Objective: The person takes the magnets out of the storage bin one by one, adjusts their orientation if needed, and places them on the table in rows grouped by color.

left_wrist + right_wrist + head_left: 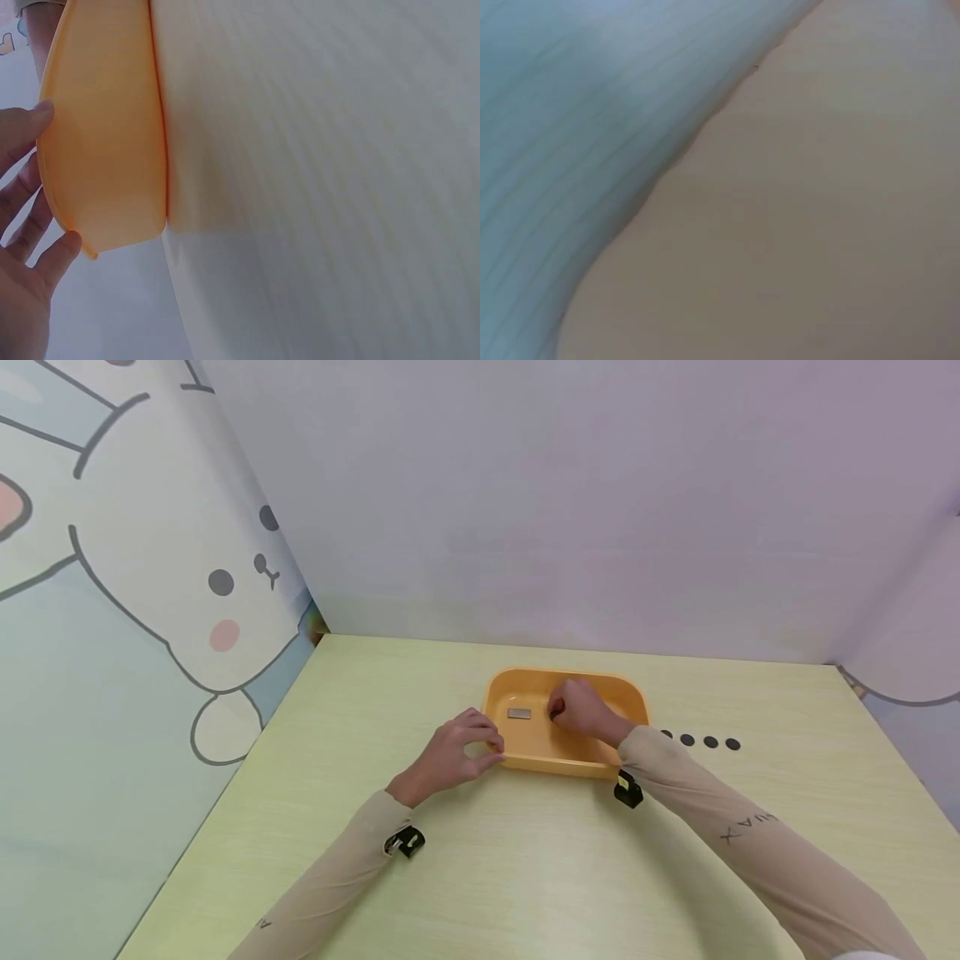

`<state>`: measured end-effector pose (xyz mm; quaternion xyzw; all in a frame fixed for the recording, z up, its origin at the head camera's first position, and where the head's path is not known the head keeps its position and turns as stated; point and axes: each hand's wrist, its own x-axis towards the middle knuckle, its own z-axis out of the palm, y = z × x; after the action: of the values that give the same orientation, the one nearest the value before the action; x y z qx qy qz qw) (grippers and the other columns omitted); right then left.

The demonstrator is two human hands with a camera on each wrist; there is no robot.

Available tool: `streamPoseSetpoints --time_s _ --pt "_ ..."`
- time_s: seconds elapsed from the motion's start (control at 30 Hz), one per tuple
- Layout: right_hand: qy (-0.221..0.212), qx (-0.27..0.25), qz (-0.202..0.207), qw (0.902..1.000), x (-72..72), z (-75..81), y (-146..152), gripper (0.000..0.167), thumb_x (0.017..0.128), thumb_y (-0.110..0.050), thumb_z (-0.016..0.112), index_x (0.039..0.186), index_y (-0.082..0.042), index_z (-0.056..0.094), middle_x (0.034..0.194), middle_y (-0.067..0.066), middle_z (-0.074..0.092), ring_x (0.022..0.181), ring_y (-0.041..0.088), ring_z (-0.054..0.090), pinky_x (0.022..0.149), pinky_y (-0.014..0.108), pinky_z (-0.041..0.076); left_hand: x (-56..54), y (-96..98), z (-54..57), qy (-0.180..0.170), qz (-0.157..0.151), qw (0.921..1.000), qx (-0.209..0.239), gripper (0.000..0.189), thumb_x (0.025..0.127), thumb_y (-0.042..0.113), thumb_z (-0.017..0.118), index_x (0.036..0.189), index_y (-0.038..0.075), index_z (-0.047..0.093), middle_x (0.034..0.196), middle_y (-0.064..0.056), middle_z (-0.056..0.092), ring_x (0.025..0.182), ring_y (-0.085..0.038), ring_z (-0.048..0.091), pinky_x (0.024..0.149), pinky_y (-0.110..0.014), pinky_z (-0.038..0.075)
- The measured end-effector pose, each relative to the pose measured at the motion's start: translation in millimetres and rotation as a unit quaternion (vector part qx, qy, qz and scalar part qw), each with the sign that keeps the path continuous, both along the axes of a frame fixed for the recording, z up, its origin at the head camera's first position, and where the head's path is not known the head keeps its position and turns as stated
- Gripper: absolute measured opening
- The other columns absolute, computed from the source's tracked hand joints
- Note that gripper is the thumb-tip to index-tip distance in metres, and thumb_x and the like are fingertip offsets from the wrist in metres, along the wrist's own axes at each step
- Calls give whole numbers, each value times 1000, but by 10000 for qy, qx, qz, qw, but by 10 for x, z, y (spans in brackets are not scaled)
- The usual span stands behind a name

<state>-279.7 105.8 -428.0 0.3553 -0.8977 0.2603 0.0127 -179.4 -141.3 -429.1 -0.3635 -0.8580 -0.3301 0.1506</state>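
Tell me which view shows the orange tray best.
The head view: it looks down into the orange tray, though the right sleeve crosses one corner. The left wrist view shows mainly its outer wall, close up; the right wrist view is too blurred to tell.

beige sleeve (780, 225) filling the lower right, pale streaked tabletop (570, 127) at upper left

Dark letters (750, 828) stand on the right sleeve (693, 785); one reads X, the others beside it too small to read surely. The left sleeve (330, 877) bears a dark mark (263, 924); it is illegible.
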Motion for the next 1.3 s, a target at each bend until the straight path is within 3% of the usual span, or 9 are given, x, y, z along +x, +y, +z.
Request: streamPoseSetpoints --time_s 0.5,1.03,1.3 --pt "-596 28 275 9978 -32 48 25 16 69 10 66 81 1 74 80 10 69 68 17 58 62 30 48 5 -9 1 -23 -8 10000 57 9 78 16 78 81 16 70 89 8 63 90 -7 52 79 -27 47" --pt "-471 399 376 9974 -30 59 -11 20 69 11 60 77 -1 74 77 8 68 63 14 49 57 26 40 6 -8 0 -29 -6 10000 47 9 78 16 79 81 16 70 89 8 63 90 -8 52 79 -27 47" --pt "-596 552 571 9951 -22 96 -12 20 67 11 63 78 -1 74 79 9 69 66 15 54 60 28 45 11 -2 12 -86 -19 9999 47 8 79 18 77 82 17 70 90 9 63 91 -7 52 80 -28 46"
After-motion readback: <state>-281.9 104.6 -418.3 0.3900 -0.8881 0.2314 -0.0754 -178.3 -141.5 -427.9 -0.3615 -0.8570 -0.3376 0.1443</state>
